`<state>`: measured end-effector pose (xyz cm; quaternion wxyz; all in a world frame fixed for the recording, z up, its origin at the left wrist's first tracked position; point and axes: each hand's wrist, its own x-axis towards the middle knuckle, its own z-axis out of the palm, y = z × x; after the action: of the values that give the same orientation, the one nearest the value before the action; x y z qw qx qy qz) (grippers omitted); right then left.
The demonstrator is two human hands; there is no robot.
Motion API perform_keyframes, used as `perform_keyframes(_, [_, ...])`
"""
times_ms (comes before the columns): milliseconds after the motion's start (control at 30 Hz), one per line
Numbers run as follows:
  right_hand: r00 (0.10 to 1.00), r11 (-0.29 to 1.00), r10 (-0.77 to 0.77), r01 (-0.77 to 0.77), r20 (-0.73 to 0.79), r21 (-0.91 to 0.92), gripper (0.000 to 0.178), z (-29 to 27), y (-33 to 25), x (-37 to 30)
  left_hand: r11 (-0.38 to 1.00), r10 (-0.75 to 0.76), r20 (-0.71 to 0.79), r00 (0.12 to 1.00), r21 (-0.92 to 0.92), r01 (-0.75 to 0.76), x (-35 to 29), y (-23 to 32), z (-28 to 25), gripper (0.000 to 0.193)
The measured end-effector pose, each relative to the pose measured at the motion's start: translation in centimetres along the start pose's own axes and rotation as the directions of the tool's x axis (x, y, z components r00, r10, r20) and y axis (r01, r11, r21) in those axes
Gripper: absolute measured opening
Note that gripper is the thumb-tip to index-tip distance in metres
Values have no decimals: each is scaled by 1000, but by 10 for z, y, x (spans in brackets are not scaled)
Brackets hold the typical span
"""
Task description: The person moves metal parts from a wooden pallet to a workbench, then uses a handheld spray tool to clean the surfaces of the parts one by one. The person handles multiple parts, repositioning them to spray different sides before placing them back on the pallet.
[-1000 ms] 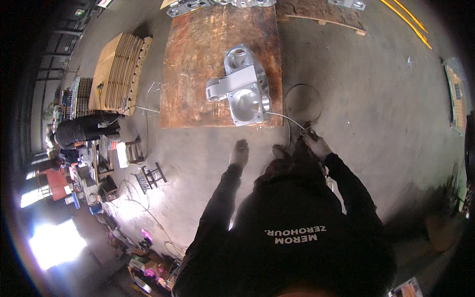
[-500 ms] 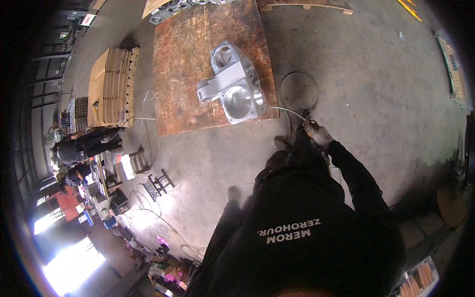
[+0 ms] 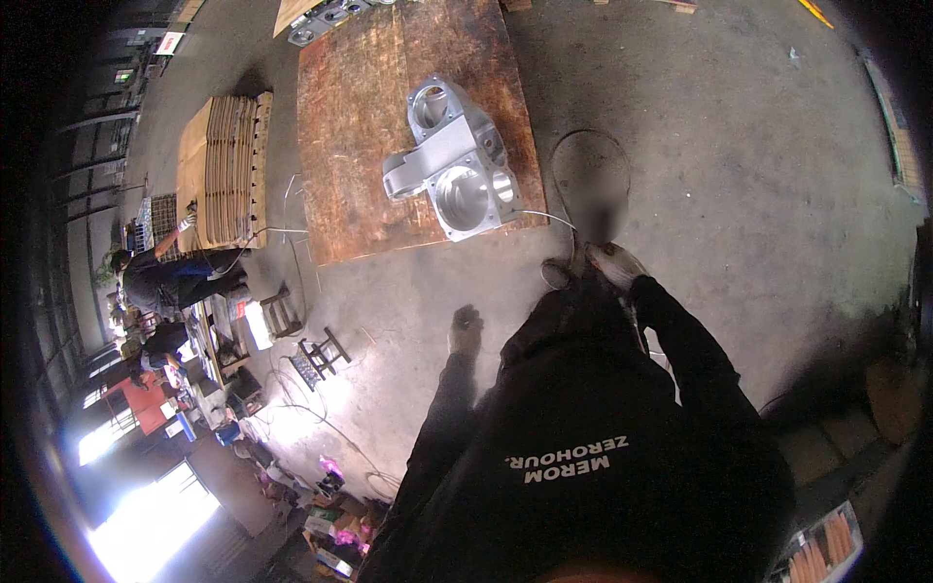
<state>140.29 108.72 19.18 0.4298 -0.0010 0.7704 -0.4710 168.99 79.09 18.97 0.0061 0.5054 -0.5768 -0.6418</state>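
My right hand [image 3: 617,267], in a pale glove, is closed at the right of my body. It grips a dark tool [image 3: 595,209] that is smeared, so its kind is unclear. A thin pale hose or tube [image 3: 546,215] curves between the casting's right side and the space near this hand. My left hand [image 3: 466,330] hangs over the floor with its fingers curled in, dark at the tips, and nothing visible in them. Before me a silver metal casting [image 3: 449,154] with large round bores lies on a worn wooden tabletop [image 3: 355,136], apart from both hands.
A dark hose loop [image 3: 591,133] lies on the concrete floor right of the tabletop. More castings [image 3: 335,17] sit beyond its far edge. On the left are stacked wooden boards [image 3: 231,170], a small dark stand [image 3: 323,358] and a co-worker [image 3: 160,282] reaching toward the stack.
My left hand has swung forward and up into clearer view. The right hand has shifted slightly left, and its tool is now smeared. The co-worker on the left has reached out toward the boards.
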Motion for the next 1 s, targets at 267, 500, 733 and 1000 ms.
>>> perform_keyframes(267, [986,994,91,-82,140,-70,46,-11,-43,2,956,-24,-61,998,290,41,7,-61,-38,37])
perform_keyframes(500, [999,997,-37,37,-6,67,48,-35,1,15,978,-109,-104,989,167,126,-14,-77,-35,29])
perform_keyframes(733, [984,984,170,-173,58,41,48,-24,-4,38,998,-51,-84,995,-47,47,-16,-50,-11,31])
perform_keyframes(1000, [975,977,82,-37,209,-208,49,8,-45,41,983,-168,-118,979,-96,157,-26,-44,-12,41])
